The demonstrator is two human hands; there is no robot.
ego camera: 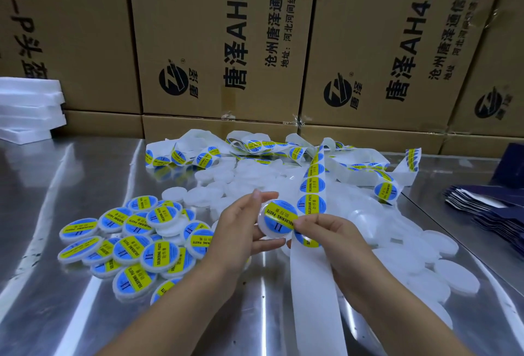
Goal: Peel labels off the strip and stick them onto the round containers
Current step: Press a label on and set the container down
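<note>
Round container [268, 232] is held above the worktop [85, 174] in our left hand [238, 228], fingers curled round its rim; our right hand [326, 231] pinches the label [280, 215] edge onto it. Sticking step; next, we judge: press flat.

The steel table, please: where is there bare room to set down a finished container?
Bare steel table lies at left, between the foam trays and the labelled containers, and along the near edge below that pile. The centre and right are crowded with unlabelled containers and the tangled label strip.
</note>
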